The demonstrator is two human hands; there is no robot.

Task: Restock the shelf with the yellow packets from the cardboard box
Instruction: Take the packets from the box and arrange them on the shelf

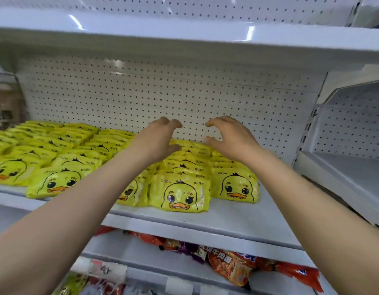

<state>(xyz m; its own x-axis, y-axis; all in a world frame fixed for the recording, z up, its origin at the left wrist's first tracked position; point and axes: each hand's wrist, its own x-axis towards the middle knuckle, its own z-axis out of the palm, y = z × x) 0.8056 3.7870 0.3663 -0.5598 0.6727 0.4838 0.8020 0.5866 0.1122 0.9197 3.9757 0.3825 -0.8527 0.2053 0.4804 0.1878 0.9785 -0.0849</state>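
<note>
**Both hands reach deep as duck packets fill shop shelf**

White pegboard [184, 92] backs a white metal shelf [237, 220] in a shop aisle, where rows of yellow packets [180, 194] printed with a cartoon duck lie overlapping from front edge to back wall. A person's left hand [158, 139] and right hand [231, 139] are stretched over the rear of the two right-hand rows, fingers half curled and spread with a gap between the hands; neither hand appears to hold anything. The cardboard box is out of view. More duck packets [54, 184] cover the left part of the shelf, while bare shelf shows right of the last row. On the shelf below lie red and orange snack bags [233, 267].

The step in hand looks like settling the back of the rows. Done well, it calls for pressing the rear packets gently toward the pegboard, keeping rows straight and faces forward, and lifting the forearms clear so the front packets are not dragged off the edge.
</note>
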